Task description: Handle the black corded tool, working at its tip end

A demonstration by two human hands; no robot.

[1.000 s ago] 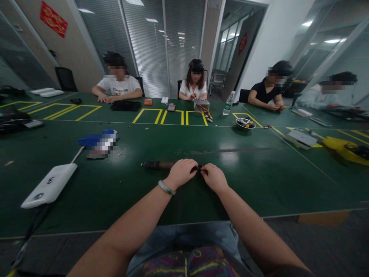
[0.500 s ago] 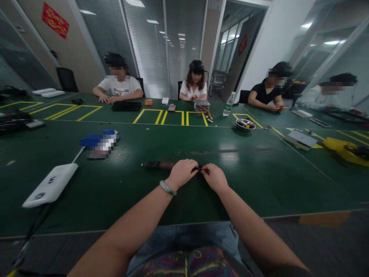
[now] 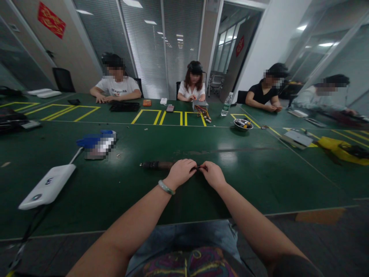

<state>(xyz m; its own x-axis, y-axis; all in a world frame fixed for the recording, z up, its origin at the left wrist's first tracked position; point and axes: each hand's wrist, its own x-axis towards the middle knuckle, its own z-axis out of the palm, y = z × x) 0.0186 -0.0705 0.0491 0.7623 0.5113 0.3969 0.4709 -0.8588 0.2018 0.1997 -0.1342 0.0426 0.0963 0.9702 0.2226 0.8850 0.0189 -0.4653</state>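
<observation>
A long, dark cylindrical tool (image 3: 157,165) with a brownish middle and a small metallic tip at its left end lies crosswise on the green table (image 3: 115,200). My left hand (image 3: 182,171) is closed over its right part, palm down, with a pale green bangle on the wrist. Fingertips of my right hand (image 3: 212,174) pinch together at the tool's right end, almost touching my left fingers. Whatever small dark piece sits between the two hands is mostly covered by fingers, and its kind cannot be made out.
A white power bank (image 3: 49,186) with a cable and a blue item (image 3: 89,141) are on the left. Farther off stand a metal bowl (image 3: 243,124) of small parts, a water bottle (image 3: 226,104) and a yellow bag (image 3: 344,149). Several people sit across the table.
The whole view has shifted slightly, so everything sits a little farther left. Both hands keep nearly the same hold on the tool.
</observation>
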